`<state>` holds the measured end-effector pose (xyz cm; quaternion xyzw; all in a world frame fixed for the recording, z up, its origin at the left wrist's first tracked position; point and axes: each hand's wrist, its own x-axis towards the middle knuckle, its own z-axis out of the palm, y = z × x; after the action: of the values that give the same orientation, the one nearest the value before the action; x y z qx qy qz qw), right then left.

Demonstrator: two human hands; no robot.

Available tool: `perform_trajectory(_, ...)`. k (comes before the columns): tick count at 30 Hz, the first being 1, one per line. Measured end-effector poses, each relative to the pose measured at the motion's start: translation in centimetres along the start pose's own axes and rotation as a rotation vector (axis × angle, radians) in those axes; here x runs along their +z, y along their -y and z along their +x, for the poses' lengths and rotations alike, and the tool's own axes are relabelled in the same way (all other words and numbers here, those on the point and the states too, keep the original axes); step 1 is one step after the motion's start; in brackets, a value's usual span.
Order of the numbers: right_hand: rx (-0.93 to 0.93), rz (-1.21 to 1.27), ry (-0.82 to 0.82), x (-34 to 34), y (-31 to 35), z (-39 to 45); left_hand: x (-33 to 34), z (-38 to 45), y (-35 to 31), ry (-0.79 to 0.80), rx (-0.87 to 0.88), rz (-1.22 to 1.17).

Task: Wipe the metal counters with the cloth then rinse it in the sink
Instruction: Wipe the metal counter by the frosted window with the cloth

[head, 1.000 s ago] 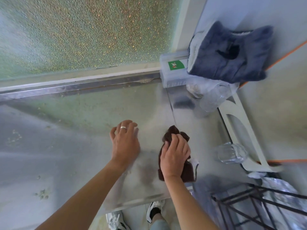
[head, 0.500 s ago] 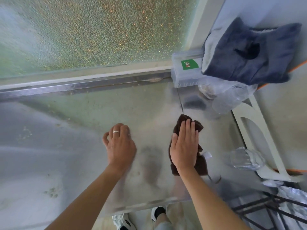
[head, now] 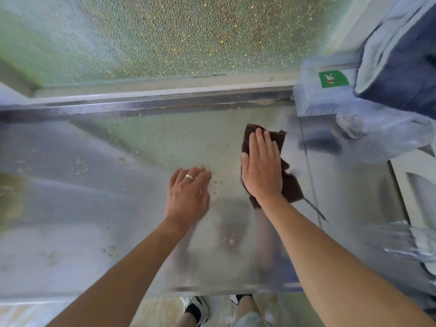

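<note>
Crumbs (head: 109, 250) dot the metal worktop (head: 77, 199) at lower left. Centre frame, the left hand (head: 188, 193) rests flat and empty – fingers spread, ring (head: 189, 177) showing. Just right, the right hand (head: 262, 169) presses flat on the brown cloth (head: 291, 188) – its edges peek past fingertips and wrist.

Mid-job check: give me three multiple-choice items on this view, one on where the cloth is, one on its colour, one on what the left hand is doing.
1. The cloth lies:
A. under the right hand
B. in a sink
C. on the floor

2. The cloth is:
A. white
B. dark brown
C. yellow

3. The left hand is:
A. gripping the cloth
B. raised off the counter
C. flat on the counter, holding nothing

Answers: 1 A, the right palm presses it flat on the counter; 2 B, brown edges show around the hand; 3 C, its fingers are spread on bare metal.
</note>
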<state>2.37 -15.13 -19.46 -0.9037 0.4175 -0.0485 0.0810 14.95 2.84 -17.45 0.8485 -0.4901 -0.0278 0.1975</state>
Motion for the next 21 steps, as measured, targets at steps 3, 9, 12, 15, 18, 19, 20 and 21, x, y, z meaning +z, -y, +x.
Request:
perform_trajectory(3,-0.134,0.02,0.032,0.2,0.7,-0.4,-0.2,0.2,-0.1,0.037,-0.04,-0.036)
perform_trajectory(9,-0.283,0.081,0.078,0.4,3.5,-3.7,-1.8,1.1,-0.6,0.101,-0.106,-0.047)
perform_trajectory(12,-0.278,0.122,0.066,0.2,4.5,-6.4,-2.7,1.4,-0.9,0.185,-0.138,-0.057)
perform_trajectory(15,-0.273,0.133,0.054,-0.1,4.5,-9.5,-3.1,0.1,-0.3,0.156,-0.16,-0.052)
perform_trajectory(18,-0.186,0.126,0.034,-0.3,5.0,-13.0,-3.2,-2.3,0.5,0.061,-0.211,-0.031)
perform_trajectory(19,-0.15,0.123,0.029,-0.2,5.6,-14.1,-3.3,-3.0,0.7,0.049,-0.239,-0.033)
perform_trajectory(20,-0.111,0.121,0.027,-0.1,6.4,-15.1,-3.4,-3.6,1.0,0.046,-0.264,-0.036)
perform_trajectory(21,-0.068,0.119,0.025,0.1,7.3,-15.9,-3.4,-4.1,1.2,0.044,-0.286,-0.039)
